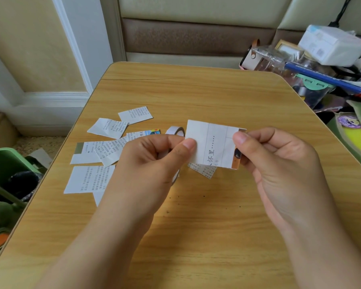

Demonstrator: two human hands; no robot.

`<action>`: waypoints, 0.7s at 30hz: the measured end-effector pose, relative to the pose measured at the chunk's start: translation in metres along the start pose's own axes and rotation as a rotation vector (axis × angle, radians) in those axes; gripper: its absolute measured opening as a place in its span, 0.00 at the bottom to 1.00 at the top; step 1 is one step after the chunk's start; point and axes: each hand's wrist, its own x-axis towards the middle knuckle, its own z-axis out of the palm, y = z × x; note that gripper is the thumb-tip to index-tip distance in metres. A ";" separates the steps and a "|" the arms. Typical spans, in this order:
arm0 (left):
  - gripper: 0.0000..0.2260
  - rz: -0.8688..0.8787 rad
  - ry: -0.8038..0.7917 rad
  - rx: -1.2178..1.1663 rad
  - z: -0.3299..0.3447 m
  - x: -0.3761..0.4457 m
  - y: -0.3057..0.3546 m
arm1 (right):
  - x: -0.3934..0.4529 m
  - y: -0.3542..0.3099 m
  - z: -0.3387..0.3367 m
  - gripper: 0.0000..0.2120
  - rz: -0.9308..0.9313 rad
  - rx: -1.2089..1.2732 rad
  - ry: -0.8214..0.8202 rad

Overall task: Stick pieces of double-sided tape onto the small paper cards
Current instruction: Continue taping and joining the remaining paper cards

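Both forearms reach in from the bottom edge, and the two hands meet over the middle of the wooden table (196, 236). Left hand (154, 161) has its thumb pressed flat on the near left corner of the held card (214, 142), fingers curled behind it. A white strip of tape seems to run down that left side under the thumb, so my read is that it's being pressed home, though strip and paper are hard to tell apart. Right hand (279, 163) pinches the card's right edge between thumb and forefinger, keeping it taut and lifted off the table so the left thumb has something firm to push against.

Tucked against the left hand is the tape roll (176, 131), its upper rim peeking above the knuckles and a bit of its lower edge showing beneath the palm. Whether the curled fingers actually hold it, I can't say. Kept that close, it's ready for the next strip.

Just under the card, one printed piece (204, 171) pokes out on the table. Further left, the loose cards (92, 178) lie scattered and overlapping, some curled at a corner, within easy reach of the left hand. Nothing tells me which are already taped.

Beyond the far right corner, a cluttered pile of boxes and stationery (325, 65) sits off the table, with a padded seat back (196, 36) behind everything.
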 end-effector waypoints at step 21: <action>0.11 0.056 0.100 0.098 0.006 -0.006 0.004 | -0.003 0.000 0.006 0.16 -0.007 0.018 0.061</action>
